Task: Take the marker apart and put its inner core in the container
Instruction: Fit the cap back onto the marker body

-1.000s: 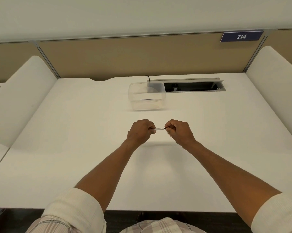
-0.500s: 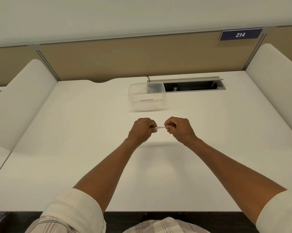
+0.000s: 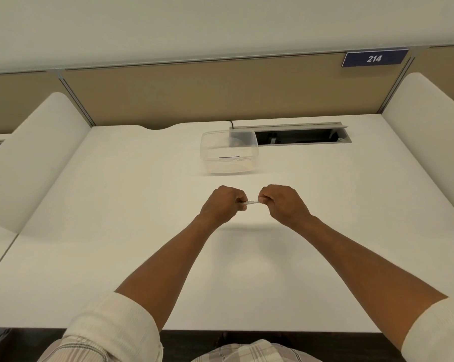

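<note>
I see marker (image 3: 252,202) at frame centre, level, held just above white counter (image 3: 116,218); only short white middle stretch shows. My left hand (image 3: 224,205) fisted on its 9 o'clock end, right hand (image 3: 282,203) fisted on 3 o'clock end, both hands clamped tight, knuckles up. Clear container (image 3: 229,152) at 12 o'clock from hands, apart from them, thin dark strip inside. Cable slot (image 3: 299,135) at container's 3 o'clock. Number plate (image 3: 374,58) at 2 o'clock on far partition.

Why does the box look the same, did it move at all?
No. The box sits in the same spot beside the left end of the desk slot; only the head camera shifted slightly.
</note>
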Demonstrator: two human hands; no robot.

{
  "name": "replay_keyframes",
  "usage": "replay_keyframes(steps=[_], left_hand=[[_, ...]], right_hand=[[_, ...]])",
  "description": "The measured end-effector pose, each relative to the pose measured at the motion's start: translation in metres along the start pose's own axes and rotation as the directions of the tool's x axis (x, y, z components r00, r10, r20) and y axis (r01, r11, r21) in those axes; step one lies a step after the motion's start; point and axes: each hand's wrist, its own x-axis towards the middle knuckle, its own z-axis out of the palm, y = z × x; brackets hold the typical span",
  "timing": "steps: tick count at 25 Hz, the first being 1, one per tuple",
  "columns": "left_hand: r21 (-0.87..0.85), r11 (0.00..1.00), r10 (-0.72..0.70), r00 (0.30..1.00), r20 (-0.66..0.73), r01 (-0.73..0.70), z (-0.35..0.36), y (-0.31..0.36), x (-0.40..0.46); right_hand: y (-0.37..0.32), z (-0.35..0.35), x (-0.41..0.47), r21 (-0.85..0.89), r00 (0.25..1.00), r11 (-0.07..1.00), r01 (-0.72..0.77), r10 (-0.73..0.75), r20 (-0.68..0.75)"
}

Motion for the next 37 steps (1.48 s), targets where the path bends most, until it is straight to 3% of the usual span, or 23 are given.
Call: replay_keyframes(steps=[2,7,18,23,28,35,36,37], left_hand=[[-0.005,1.0,0.007,1.0,0.009,-0.007,0.004,0.003,-0.002],[-0.043,0.999,-0.002,1.0,-0.02,0.001,0.005,0.005,-0.001],[-0.06,0.998,0.012,1.0,-0.009,-0.013,-0.002,0.004,0.003],[0.022,0.999,0.043,0.991,-0.123,-0.041,0.001,0.003,0.0],[0.209,0.975,0.118,0.977,-0.177,-0.08,0.0,0.007,-0.002],[0.423,0.895,0.26,0.937,-0.234,-0.142,-0.002,0.012,-0.006],[0.427,0.892,0.262,0.939,-0.223,-0.148,-0.003,0.011,-0.006],[0.409,0.9,0.254,0.944,-0.212,-0.151,-0.004,0.01,-0.006]], right_hand=[[-0.007,0.004,0.001,-0.024,0.998,1.0,-0.006,0.008,0.06],[0.004,0.003,0.0,0.209,0.987,0.965,-0.161,0.153,0.052],[0.008,0.001,-0.003,0.038,0.995,0.997,-0.06,0.057,0.078],[0.0,0.002,0.004,0.213,0.973,0.95,-0.227,0.21,0.1],[-0.006,-0.001,0.012,0.326,0.874,0.815,-0.479,0.405,0.269],[-0.017,-0.006,0.017,0.571,0.663,0.352,-0.742,0.516,0.543],[-0.018,-0.007,0.017,0.565,0.648,0.333,-0.755,0.51,0.566],[-0.018,-0.008,0.016,0.543,0.666,0.39,-0.743,0.506,0.548]])
